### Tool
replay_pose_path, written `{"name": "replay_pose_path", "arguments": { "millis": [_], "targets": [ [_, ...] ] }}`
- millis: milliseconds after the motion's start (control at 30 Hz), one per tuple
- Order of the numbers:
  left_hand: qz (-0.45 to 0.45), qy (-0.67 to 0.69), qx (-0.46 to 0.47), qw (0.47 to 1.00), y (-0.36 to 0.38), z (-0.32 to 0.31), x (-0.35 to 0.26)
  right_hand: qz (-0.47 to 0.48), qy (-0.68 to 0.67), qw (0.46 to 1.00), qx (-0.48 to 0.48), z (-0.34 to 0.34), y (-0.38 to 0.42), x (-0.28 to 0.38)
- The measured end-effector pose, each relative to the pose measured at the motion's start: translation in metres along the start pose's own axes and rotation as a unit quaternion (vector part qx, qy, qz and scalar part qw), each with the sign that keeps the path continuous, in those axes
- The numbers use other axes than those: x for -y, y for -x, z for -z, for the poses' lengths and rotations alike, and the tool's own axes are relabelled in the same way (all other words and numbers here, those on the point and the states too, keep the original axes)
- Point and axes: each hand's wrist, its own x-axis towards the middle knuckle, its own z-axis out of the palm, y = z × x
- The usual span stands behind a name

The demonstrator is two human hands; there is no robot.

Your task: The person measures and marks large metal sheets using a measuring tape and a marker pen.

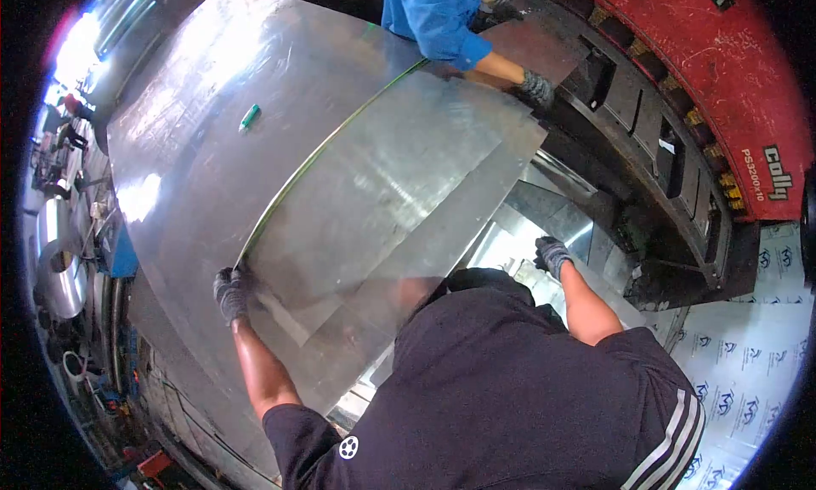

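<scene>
My left hand [229, 296], in a grey glove, is closed at the near end of a long thin yellow-green tape measure blade [310, 160]. The blade runs in a slight curve across a large shiny metal sheet [195, 163] toward a co-worker's blue sleeve. My right hand [553, 256], also gloved, is curled up away from the sheet, above the cluttered metal pieces at the right. What its fingers hold, if anything, is hidden. A small green tool [249, 117], too small to name surely, lies on the sheet beyond the tape.
A co-worker in a blue sleeve [438, 18] leans over the far edge, one gloved hand [537, 89] at the sheet's corner. A red machine [722, 73] with a dark slotted bed [637, 107] stands at the right. Shiny coiled metal [59, 260] is at the left.
</scene>
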Motion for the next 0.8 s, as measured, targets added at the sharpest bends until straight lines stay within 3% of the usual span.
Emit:
{"name": "replay_pose_path", "arguments": {
  "millis": [100, 167, 233, 267, 333, 367, 400, 433, 467, 500, 533, 567, 600, 733, 767, 800],
  "targets": [
    [-0.046, -0.093, -0.03, 0.994, -0.009, -0.001, 0.009, -0.046, -0.04, 0.998, -0.008, 0.001, 0.008, 0.005],
    [-0.029, -0.049, -0.01, 0.998, -0.006, 0.004, 0.015, 0.021, 0.051, 0.998, -0.029, 0.001, 0.011, 0.016],
    [0.007, 0.034, -0.018, 0.999, -0.016, -0.006, 0.074, 0.002, 0.068, 0.997, -0.037, -0.001, 0.013, 0.013],
    [0.059, 0.016, -0.025, 0.998, 0.024, 0.018, 0.0, -0.015, 0.087, 0.995, -0.034, 0.0, 0.011, 0.008],
    [0.078, 0.028, -0.043, 0.996, 0.024, 0.02, 0.061, -0.033, 0.084, 0.996, -0.023, 0.01, 0.016, 0.046],
    [0.12, 0.102, -0.039, 0.987, 0.035, 0.022, 0.081, 0.042, 0.238, 0.97, 0.011, 0.023, 0.018, 0.069],
    [0.095, -0.022, -0.053, 0.994, 0.047, 0.035, 0.09, 0.115, 0.385, 0.914, 0.047, 0.038, 0.022, 0.089],
    [0.075, -0.005, -0.087, 0.993, 0.048, 0.033, 0.138, 0.109, 0.383, 0.917, 0.038, 0.03, 0.021, 0.079],
    [0.133, 0.016, -0.085, 0.987, 0.063, 0.043, 0.147, -0.003, 0.245, 0.969, 0.028, 0.018, 0.022, 0.052],
    [0.159, -0.146, -0.088, 0.972, 0.079, 0.055, 0.148, -0.113, 0.098, 0.989, 0.019, 0.013, 0.021, 0.034],
    [0.177, -0.157, -0.101, 0.966, 0.1, 0.063, 0.146, -0.114, 0.095, 0.989, 0.012, 0.02, 0.025, 0.055],
    [0.195, -0.168, -0.114, 0.96, 0.114, 0.068, 0.147, -0.27, -0.057, 0.961, -0.017, 0.03, 0.033, 0.096],
    [0.201, -0.19, -0.12, 0.953, 0.124, 0.074, 0.155, -0.412, -0.208, 0.886, -0.042, 0.038, 0.038, 0.127],
    [0.265, -0.246, -0.133, 0.923, 0.161, 0.082, 0.17, -0.397, -0.167, 0.902, 0.011, 0.03, 0.036, 0.082],
    [0.282, -0.244, -0.119, 0.92, 0.166, 0.076, 0.168, -0.391, -0.084, 0.915, 0.051, 0.03, 0.028, 0.073],
    [0.297, -0.246, -0.104, 0.917, 0.17, 0.076, 0.167, -0.39, -0.084, 0.916, 0.052, 0.033, 0.027, 0.069]
  ]
}}
